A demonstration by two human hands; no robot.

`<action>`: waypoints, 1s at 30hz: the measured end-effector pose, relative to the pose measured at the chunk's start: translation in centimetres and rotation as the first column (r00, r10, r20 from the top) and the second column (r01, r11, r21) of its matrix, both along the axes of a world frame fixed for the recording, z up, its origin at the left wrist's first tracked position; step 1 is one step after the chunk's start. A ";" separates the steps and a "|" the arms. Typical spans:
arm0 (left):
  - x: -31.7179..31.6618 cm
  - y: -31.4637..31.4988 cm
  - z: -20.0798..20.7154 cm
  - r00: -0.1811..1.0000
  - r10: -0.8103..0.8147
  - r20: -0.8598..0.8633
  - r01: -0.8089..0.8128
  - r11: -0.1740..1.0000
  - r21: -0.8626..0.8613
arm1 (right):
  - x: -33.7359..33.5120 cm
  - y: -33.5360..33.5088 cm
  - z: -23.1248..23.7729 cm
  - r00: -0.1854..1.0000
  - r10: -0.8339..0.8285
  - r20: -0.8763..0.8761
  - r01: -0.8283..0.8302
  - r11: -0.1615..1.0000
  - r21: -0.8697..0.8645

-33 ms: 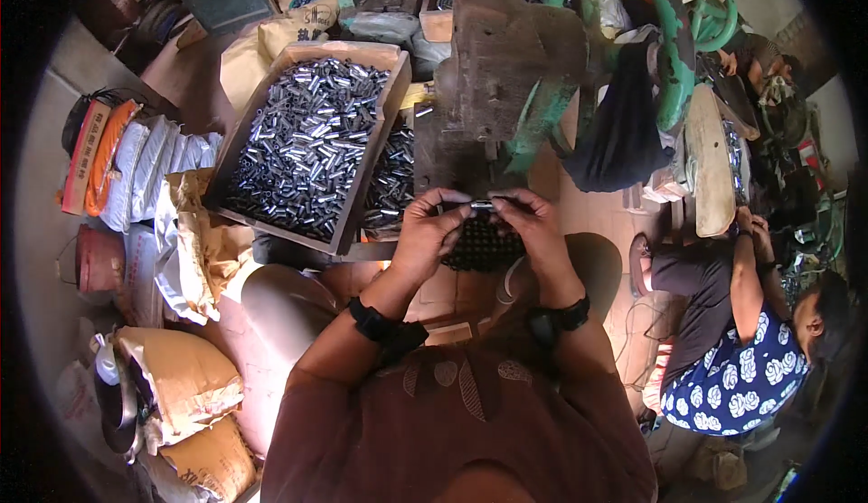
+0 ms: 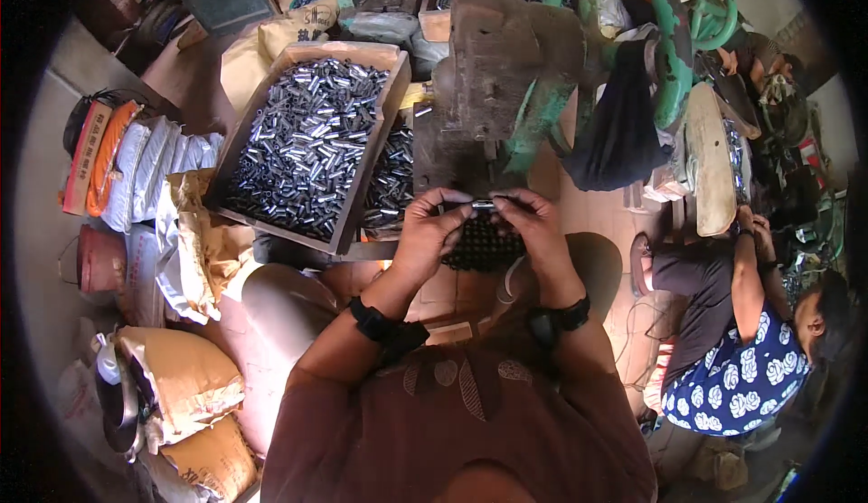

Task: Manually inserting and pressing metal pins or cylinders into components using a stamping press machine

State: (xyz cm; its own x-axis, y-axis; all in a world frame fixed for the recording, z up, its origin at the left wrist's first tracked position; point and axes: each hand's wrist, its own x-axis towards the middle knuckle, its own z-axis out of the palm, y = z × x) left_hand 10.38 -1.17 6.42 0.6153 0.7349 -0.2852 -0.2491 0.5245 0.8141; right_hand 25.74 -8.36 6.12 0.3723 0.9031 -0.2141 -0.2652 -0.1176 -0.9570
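Fingers (image 2: 452, 203) of left hand (image 2: 427, 232) and right hand (image 2: 535, 224) pinching small metal tube (image 2: 483, 204) between them — tube ends at 9 and 3 o'clock, dark mesh piece (image 2: 482, 244) just below at 6 o'clock

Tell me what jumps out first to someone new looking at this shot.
Probably the wooden crate heaped with shiny metal tubes, upper left of centre. Next, the left hand and right hand meeting mid-frame, pinching one small tube between them over a dark tray. Behind stands a worn green machine; a seated person is at right.
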 end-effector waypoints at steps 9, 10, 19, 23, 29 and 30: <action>1.2 -1.1 -0.2 0.999 0.036 -0.019 -0.034 0.994 0.100 | 0.7 -0.9 -0.3 0.998 -0.044 -0.043 0.044 0.999 -0.008; 1.2 -1.1 -0.3 0.998 0.055 -0.018 -0.052 0.993 0.110 | 0.7 -0.9 -0.6 0.998 -0.044 -0.043 0.044 0.999 -0.007; 1.1 -0.8 -0.3 0.994 0.102 -0.029 -0.093 0.970 0.224 | -0.4 -0.8 0.4 0.999 -0.042 0.009 0.042 0.999 -0.006; 0.3 -0.4 -0.8 0.994 0.024 -0.105 -0.012 0.993 0.117 | -0.8 -0.7 0.2 0.995 -0.022 0.102 0.020 1.000 0.022; -0.3 0.3 0.1 0.990 -0.036 -0.134 0.088 0.910 0.405 | -0.1 -0.3 -0.2 0.996 0.047 0.078 -0.049 0.999 0.020; -1.1 0.9 -0.1 0.991 -0.030 -0.129 0.080 0.911 0.406 | -0.2 -0.4 0.3 0.995 0.103 -0.015 -0.102 0.995 0.009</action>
State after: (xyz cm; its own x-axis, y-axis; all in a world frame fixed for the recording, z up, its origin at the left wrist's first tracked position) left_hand 9.29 -0.32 6.32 0.6386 0.7685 -0.0394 -0.1190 0.1492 0.9816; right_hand 25.55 -8.72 6.46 0.2744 0.9380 -0.2120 -0.2673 -0.1373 -0.9538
